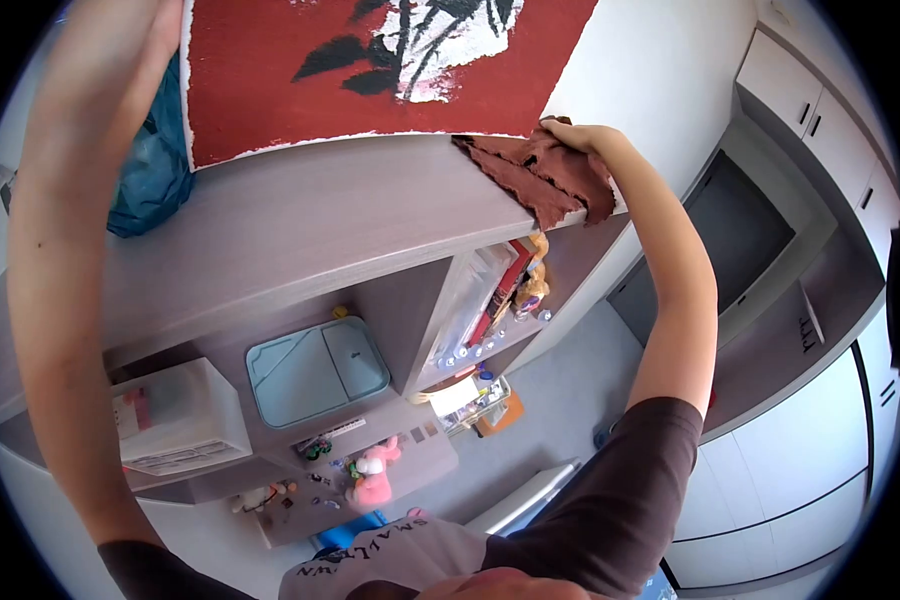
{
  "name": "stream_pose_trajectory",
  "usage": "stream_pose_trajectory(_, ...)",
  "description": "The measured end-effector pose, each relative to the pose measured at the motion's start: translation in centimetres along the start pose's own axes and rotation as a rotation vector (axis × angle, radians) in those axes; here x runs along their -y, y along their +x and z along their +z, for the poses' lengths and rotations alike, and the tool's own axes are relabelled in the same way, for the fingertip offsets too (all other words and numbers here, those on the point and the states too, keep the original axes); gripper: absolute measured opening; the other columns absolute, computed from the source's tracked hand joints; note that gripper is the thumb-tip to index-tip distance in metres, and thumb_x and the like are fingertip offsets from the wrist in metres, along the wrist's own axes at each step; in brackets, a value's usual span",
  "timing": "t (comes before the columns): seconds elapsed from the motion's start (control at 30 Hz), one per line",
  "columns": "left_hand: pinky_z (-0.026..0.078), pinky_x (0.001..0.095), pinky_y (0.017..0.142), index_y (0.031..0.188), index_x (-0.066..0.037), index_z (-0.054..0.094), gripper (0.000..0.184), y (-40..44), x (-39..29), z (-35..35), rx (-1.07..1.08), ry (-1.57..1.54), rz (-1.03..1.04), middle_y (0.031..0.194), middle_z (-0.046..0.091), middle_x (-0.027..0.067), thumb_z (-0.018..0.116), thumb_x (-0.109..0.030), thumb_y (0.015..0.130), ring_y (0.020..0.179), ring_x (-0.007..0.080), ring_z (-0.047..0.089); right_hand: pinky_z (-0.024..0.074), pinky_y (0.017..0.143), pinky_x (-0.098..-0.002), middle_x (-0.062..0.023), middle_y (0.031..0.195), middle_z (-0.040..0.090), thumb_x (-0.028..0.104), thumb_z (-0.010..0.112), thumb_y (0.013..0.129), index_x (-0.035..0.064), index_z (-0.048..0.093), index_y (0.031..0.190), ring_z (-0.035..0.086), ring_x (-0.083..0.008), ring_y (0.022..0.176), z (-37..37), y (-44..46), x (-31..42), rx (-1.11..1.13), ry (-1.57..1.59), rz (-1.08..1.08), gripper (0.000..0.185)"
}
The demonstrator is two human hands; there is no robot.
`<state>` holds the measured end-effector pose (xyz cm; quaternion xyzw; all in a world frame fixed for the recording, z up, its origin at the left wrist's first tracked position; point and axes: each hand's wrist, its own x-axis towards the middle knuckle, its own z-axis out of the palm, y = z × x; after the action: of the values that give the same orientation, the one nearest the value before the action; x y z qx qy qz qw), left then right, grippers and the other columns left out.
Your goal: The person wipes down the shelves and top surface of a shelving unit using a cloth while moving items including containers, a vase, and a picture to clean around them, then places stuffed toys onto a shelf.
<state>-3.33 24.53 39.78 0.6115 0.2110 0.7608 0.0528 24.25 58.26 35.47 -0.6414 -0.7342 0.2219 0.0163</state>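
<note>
A red painting with dark leaves and a white flower stands tilted above the top of the shelf unit. My left hand is at its left edge and grips it, though most of the fingers are cut off or hidden. On the right, my right hand is closed on a crumpled brown cloth with ragged edges. The cloth lies on the shelf top's right end and hangs partly over its front edge, just below the painting's lower right corner.
A teal plastic bag sits at the left on the shelf top. Lower compartments hold a light-blue lidded bin, a white box and books. A pink plush toy is on the desk below. White cabinets line the right.
</note>
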Motion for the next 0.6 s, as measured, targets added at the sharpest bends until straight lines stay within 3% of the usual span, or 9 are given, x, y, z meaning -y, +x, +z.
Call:
stream_pose_trajectory(0.03, 0.043, 0.0257, 0.080, 0.099, 0.003, 0.048, 0.018, 0.3, -0.1, -0.4, 0.003, -0.001, -0.002, 0.095, 0.056, 0.0112, 0.041, -0.010, 0.087, 0.089, 0.0153, 0.054, 0.0324, 0.092, -0.0416, -0.0183, 0.124, 0.040, 0.064, 0.029, 0.075, 0.0156, 0.037, 0.127, 0.042, -0.0311, 0.112, -0.2, 1.4, -0.5, -0.008, -0.045, 0.030, 0.071)
stream_pose_trajectory(0.13, 0.043, 0.0257, 0.080, 0.098, 0.002, 0.048, 0.018, 0.1, 0.0, -0.7, 0.007, 0.007, -0.008, 0.095, 0.056, 0.0112, 0.041, -0.010, 0.087, 0.089, 0.0153, 0.054, 0.0322, 0.093, -0.0428, -0.0185, 0.128, 0.035, 0.065, 0.029, 0.075, 0.0173, 0.032, 0.129, 0.039, -0.0315, 0.114, 0.4, -5.6, 1.5, 0.014, -0.101, 0.000, 0.072)
stream_pose_trajectory(0.17, 0.043, 0.0257, 0.080, 0.098, 0.002, 0.048, 0.018, 0.1, 0.0, -0.8, 0.007, 0.005, -0.011, 0.094, 0.056, 0.0111, 0.041, -0.010, 0.087, 0.089, 0.0153, 0.054, 0.0340, 0.091, -0.0435, -0.0180, 0.131, 0.031, 0.065, 0.028, 0.074, 0.0190, 0.028, 0.131, 0.037, -0.0318, 0.116, 0.0, -4.4, 0.5, 0.056, -0.118, -0.060, 0.073)
stream_pose_trajectory(0.27, 0.043, 0.0257, 0.080, 0.098, 0.002, 0.048, 0.018, 0.0, 0.0, -1.1, 0.016, 0.004, -0.022, 0.094, 0.056, 0.0111, 0.041, -0.010, 0.087, 0.089, 0.0152, 0.054, 0.0372, 0.089, -0.0436, -0.0177, 0.131, 0.031, 0.065, 0.028, 0.074, 0.0160, 0.028, 0.131, 0.038, -0.0317, 0.116, -0.7, -1.7, -1.1, 0.045, -0.221, 0.063, 0.075)
stream_pose_trajectory(0.37, 0.043, 0.0257, 0.080, 0.098, 0.002, 0.048, 0.018, -0.1, 0.4, -0.9, 0.015, -0.010, -0.029, 0.094, 0.056, 0.0110, 0.041, -0.010, 0.087, 0.089, 0.0152, 0.054, 0.0421, 0.078, -0.0398, -0.0182, 0.116, 0.047, 0.058, 0.030, 0.078, 0.0142, 0.042, 0.122, 0.053, -0.0256, 0.096, -0.5, -4.1, -1.1, -0.085, -0.237, 0.118, 0.064)
stream_pose_trajectory(0.47, 0.043, 0.0257, 0.080, 0.098, 0.002, 0.048, 0.018, 0.1, 0.5, -0.9, 0.018, -0.018, -0.035, 0.094, 0.056, 0.0109, 0.041, -0.010, 0.087, 0.088, 0.0152, 0.054, 0.0421, 0.077, -0.0396, -0.0201, 0.110, 0.050, 0.054, 0.034, 0.079, 0.0080, 0.050, 0.112, 0.054, -0.0267, 0.088, -2.3, -3.0, -2.1, 0.129, -0.248, 0.062, 0.059)
stream_pose_trajectory(0.57, 0.043, 0.0257, 0.079, 0.097, 0.002, 0.049, 0.018, 0.3, 0.5, -0.9, 0.020, -0.018, -0.042, 0.094, 0.056, 0.0109, 0.041, -0.010, 0.087, 0.088, 0.0151, 0.054, 0.0388, 0.082, -0.0389, -0.0201, 0.110, 0.049, 0.044, 0.036, 0.081, 0.0021, 0.053, 0.101, 0.048, -0.0272, 0.093, -3.7, -0.3, -6.3, 0.014, -0.209, -0.083, 0.050)
stream_pose_trajectory(0.6, 0.043, 0.0257, 0.079, 0.097, 0.002, 0.049, 0.018, 0.3, 0.5, -0.8, 0.022, -0.019, -0.047, 0.093, 0.056, 0.0109, 0.041, -0.010, 0.087, 0.088, 0.0151, 0.054, 0.0319, 0.091, -0.0351, -0.0198, 0.115, 0.046, 0.034, 0.039, 0.081, -0.0012, 0.052, 0.101, 0.038, -0.0254, 0.110, -3.8, 1.6, -9.3, -0.234, -0.620, -0.637, 0.042)
